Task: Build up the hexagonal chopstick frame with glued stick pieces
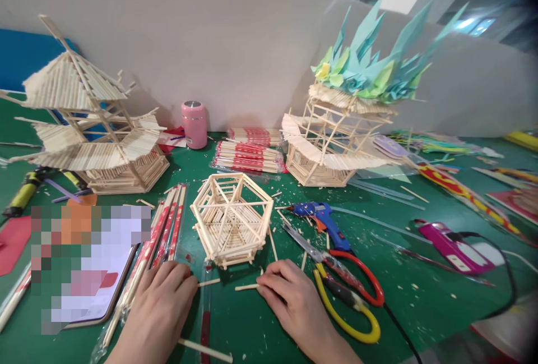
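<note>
between left hand and right hand a narrow lane of bench lies open, pinched by a short stick and another stick. a plastic strip runs along its left side. straight ahead the stick frame blocks passage; spokes divide its open top. left, wrapped sticks and a phone crowd in. right, scissors and a glue gun obstruct; bare bench shows between the scissors and the magenta box. far left and far right, two stick towers stand tall.

Stick frame: matt wood. Scissor blades: metal. Glue gun: plastic.
</note>
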A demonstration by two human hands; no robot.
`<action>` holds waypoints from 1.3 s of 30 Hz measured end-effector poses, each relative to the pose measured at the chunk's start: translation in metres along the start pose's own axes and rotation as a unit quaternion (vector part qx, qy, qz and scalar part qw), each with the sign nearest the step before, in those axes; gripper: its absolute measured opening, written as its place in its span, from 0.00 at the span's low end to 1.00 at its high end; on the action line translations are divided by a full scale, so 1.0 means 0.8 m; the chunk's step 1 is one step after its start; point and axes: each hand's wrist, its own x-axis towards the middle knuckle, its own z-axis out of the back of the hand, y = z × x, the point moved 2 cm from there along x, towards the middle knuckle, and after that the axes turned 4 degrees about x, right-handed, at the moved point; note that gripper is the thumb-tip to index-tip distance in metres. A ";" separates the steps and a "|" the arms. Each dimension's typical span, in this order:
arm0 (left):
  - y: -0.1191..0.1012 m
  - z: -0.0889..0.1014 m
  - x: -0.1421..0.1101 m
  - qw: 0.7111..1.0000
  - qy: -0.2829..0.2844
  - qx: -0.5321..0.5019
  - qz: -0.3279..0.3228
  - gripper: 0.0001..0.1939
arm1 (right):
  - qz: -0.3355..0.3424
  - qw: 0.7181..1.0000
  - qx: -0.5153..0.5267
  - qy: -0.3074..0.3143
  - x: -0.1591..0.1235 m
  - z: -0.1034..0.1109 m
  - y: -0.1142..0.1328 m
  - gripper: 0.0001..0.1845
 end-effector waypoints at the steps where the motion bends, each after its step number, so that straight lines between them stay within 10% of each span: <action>1: 0.000 0.000 0.001 1.000 0.002 0.000 0.000 0.06 | 0.001 1.000 0.001 0.001 0.000 0.000 0.000 0.07; 17: -0.002 0.000 -0.002 0.999 -0.020 0.021 0.036 0.16 | 0.001 1.000 -0.002 -0.012 -0.001 0.000 0.001 0.10; 26: 0.019 0.033 -0.010 0.987 -0.141 -0.054 0.061 0.11 | -0.091 0.977 0.005 -0.195 -0.007 0.030 -0.024 0.08; 39: -0.030 0.008 -0.048 0.999 -0.037 0.018 -0.007 0.20 | -0.058 0.984 0.036 -0.166 -0.005 0.027 -0.001 0.07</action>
